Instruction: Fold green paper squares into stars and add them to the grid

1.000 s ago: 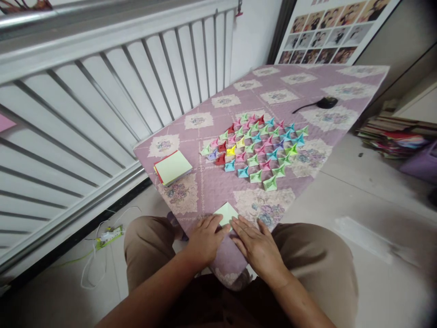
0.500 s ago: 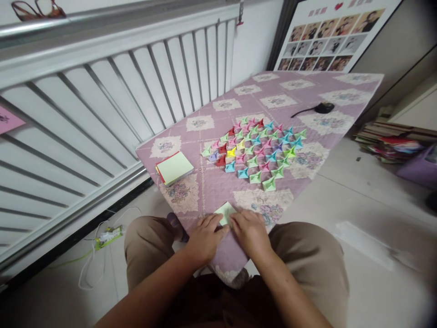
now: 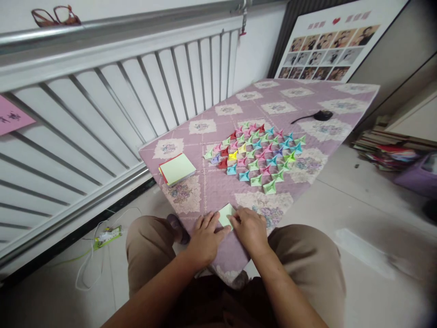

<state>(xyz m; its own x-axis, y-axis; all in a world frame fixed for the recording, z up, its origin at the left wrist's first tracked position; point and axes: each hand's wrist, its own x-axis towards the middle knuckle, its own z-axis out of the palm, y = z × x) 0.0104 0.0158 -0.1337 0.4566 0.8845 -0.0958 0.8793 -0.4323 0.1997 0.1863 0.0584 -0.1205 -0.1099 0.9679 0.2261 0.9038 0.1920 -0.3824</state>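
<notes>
A small pale green paper (image 3: pixel 226 216) lies at the near corner of the table. My left hand (image 3: pixel 206 237) rests beside its left edge, fingers spread and flat, thumb at the paper's lower edge. My right hand (image 3: pixel 250 228) is at the right edge, its fingers bent together on the paper. Beyond them stand rows of folded paper pieces (image 3: pixel 262 156) in green, pink, blue, red, yellow and purple. Left of these lies a stack of square paper (image 3: pixel 178 169) with a pale green sheet on top.
The table (image 3: pixel 218 182) has a purple floral cloth. A black object with a cord (image 3: pixel 322 115) lies at the far right. A white radiator (image 3: pixel 119 100) runs along the left, with glasses (image 3: pixel 56 17) above. A power strip (image 3: pixel 108 237) sits on the floor.
The camera view has shifted slightly. Both hands remain at the paper, and a little more of its surface shows between them.
</notes>
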